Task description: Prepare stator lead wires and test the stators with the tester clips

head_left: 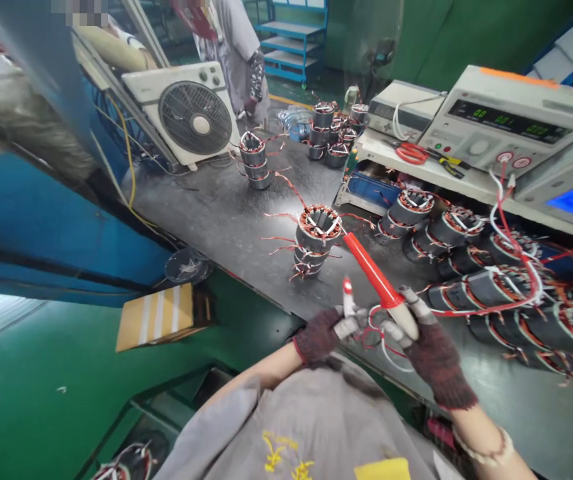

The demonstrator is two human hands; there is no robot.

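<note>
My right hand (429, 350), in a dark knitted glove, is closed round the pale handle of a long red test probe (374, 273). The probe's tip touches the top of a wound motor stator (318, 227) that sits on a short stack of stators on the dark bench (226, 213). My left hand (324, 333), gloved too, is closed round a second, shorter red-tipped probe (347, 297) that points upward. Red and white leads loop between both hands.
Rows of stators (491, 280) lie on their sides at the right, below a tester with a digital display (509, 120). More stator stacks (253, 159) stand further back, near a white fan (194, 117). Another person stands behind the bench. A cardboard box (159, 317) lies on the green floor.
</note>
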